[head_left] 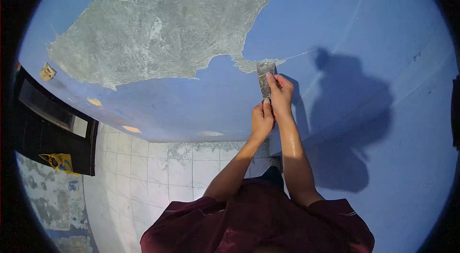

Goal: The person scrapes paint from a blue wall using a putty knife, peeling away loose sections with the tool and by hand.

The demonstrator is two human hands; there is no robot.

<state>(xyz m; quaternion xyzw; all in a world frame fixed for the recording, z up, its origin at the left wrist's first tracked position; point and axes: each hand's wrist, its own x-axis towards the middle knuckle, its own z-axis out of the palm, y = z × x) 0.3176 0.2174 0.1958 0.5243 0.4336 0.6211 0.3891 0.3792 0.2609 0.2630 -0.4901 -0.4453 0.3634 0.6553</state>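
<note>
A scraper (265,68) with a flat, stained blade stands against the blue wall (297,9), its wide edge at the lower rim of a bare grey patch (167,28). My left hand (262,118) is closed round the scraper's lower end, thumb up. Just above and to the right, my right hand (281,91) grips the blade's side, with the thumb on its face. The handle is mostly hidden by my fingers. A thin pale scratch runs right from the patch's narrow tip.
White floor tiles (158,171) with grey dust along the wall's foot lie below. A dark door (52,114) and a yellow bag (60,162) are at the left. A socket-like box (47,72) sits on the wall. My shadow falls on the right.
</note>
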